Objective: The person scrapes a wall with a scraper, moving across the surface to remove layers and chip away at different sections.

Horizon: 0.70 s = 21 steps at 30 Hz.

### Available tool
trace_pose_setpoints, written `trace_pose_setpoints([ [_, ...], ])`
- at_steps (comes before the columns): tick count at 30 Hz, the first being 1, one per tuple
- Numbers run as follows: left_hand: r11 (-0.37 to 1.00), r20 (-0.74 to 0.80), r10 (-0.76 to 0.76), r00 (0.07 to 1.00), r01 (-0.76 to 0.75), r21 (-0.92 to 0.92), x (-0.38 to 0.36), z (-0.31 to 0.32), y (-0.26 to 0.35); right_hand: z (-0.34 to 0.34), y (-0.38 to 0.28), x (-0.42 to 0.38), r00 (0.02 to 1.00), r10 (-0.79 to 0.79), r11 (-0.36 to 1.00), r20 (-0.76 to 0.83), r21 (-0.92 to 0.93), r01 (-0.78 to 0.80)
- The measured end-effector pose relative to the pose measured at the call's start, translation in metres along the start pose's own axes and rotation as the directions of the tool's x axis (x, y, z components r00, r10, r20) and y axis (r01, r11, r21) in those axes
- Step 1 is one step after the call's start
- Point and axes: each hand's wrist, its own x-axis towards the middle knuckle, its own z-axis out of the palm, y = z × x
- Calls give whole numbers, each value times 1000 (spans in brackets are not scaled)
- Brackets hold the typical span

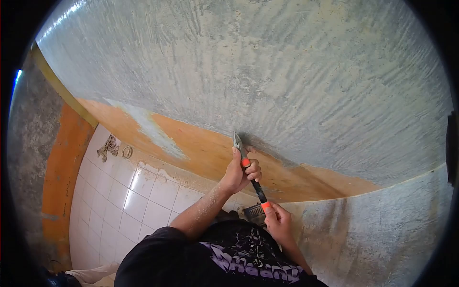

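Both of my hands hold one long tool [258, 190] with a narrow, pointed metal head and a black-and-orange handle. My left hand [235, 173] is closed around it just below the metal, with the thumb lying along the head. Lower down, my right hand [278, 221] grips the orange end of the handle. The tool's tip meets the wall [248, 81] where the rough grey surface borders a strip of orange paint [205, 143]. Pale dust speckles my left forearm.
White floor tiles [117, 191] lie below, with a crumpled cloth [109, 147] and a round ring [126, 152] near the wall's foot. A slotted dark item [253, 211] is close to my body. At left stands an orange-painted edge [64, 177] beside a grey wall.
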Motion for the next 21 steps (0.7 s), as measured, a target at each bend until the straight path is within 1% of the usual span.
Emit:
trace_pose_setpoints([
  [1, 1000, 10, 6, 1000, -6, 6, -1, -2, -2, 2, 1, -2, 1000, 1, 1000, -18, 10, -1],
  [4, 998, 43, -37, 998, 39, -48, 2, 5, -10, -9, 2, -8, 998, 56, 995, -21, 79, -54],
  [5, 997, 11, -49, 999, 49, -54, 1, 7, -7, -11, 1, -10, 997, 77, 992, -18, 98, -75],
  [7, 995, -57, -73, 996, 68, -75, 0, 13, -4, -1, -14, -3, 999, 38, 997, 16, 61, -39],
  [8, 1000, -56, -13, 998, 13, 3, -2, 3, 2, 4, -18, -2, 999, 21, 999, 31, 44, -22],
  [11, 999, -27, -27, 999, 28, 17, -4, 3, 9, 9, -5, 0, 1000, 24, 999, 9, 35, -24],
  [12, 1000, -3, -7, 1000, 7, 7, -2, 1, 6, 9, -1, -2, 1000, 28, 999, 1, 37, -28],
  [15, 998, 27, -7, 1000, 9, -61, 1, 5, -2, -4, -6, -5, 1000, 7, 995, 20, 97, -9],
  [16, 999, 9, -32, 999, 32, -43, 1, 9, -2, -6, -3, -8, 1000, 27, 989, 3, 148, -27],
  [18, 998, -36, -68, 997, 67, -20, -1, 19, -3, -3, -6, -7, 999, 35, 991, 12, 127, -36],
  [21, 1000, -38, -6, 999, 6, -10, -3, 2, 11, 9, -13, -5, 1000, 20, 999, 7, 47, -20],
])
